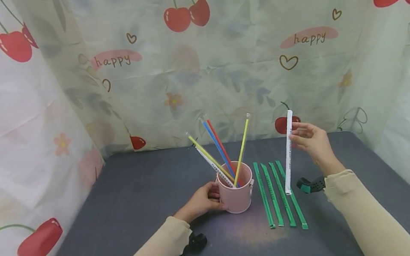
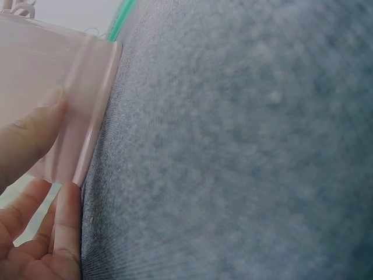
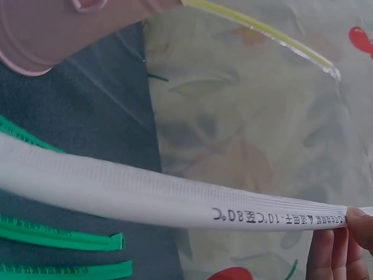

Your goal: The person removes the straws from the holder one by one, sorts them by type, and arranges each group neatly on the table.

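A small pink bucket [image 1: 236, 199] stands upright on the table, holding several straws in clear or white wrappers: yellow [image 1: 242, 144], blue [image 1: 214, 139], red [image 1: 218, 140] and white [image 1: 210, 162]. My left hand [image 1: 202, 199] grips the bucket's left side; the left wrist view shows the thumb and fingers on its wall [image 2: 87, 87]. With thumb and fingertips my right hand [image 1: 314, 144] pinches a white paper-wrapped straw [image 1: 289, 153] near its upper end. That straw [image 3: 145, 192] hangs nearly upright, slightly tilted, above several green-wrapped straws [image 1: 272, 195] lying side by side right of the bucket.
Dark grey cloth covers the table [image 1: 140, 197]. Cherry-printed curtains [image 1: 199, 81] enclose its back and sides. Dark wrist-worn devices show by the left wrist [image 1: 197, 241] and the right wrist [image 1: 311, 185].
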Tool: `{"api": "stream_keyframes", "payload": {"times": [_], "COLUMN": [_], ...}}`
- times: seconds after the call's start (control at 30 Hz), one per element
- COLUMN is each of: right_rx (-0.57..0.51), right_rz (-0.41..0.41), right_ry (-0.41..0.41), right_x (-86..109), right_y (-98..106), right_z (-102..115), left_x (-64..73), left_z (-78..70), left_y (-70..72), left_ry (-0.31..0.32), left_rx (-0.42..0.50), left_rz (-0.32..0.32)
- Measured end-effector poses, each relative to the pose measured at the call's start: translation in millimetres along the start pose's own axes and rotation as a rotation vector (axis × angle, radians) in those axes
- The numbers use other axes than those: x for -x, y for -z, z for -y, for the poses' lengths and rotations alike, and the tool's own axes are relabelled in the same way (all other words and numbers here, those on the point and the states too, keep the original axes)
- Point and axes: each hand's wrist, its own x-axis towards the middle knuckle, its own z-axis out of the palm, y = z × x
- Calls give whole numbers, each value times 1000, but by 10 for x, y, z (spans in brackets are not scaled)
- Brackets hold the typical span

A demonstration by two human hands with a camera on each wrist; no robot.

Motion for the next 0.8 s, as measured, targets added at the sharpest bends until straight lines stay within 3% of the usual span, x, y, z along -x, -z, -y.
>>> {"api": "stream_keyframes", "payload": {"times": [0.23,0.57,0.8], "right_rx": [190,302,384], "right_rz": [23,71,116], "right_ry": [-50,-163,-181], "right_x": [-19,-31,-41], "right_y": [47,81,109], "right_z": [-118,-288,-408], "left_x": [2,5,-1], "left_z": [-2,-6,-10], "left_y": [6,6,5], "left_ry": [0,5,14], "left_rx": [-7,2,-1], "left_rz": [4,5,3]}}
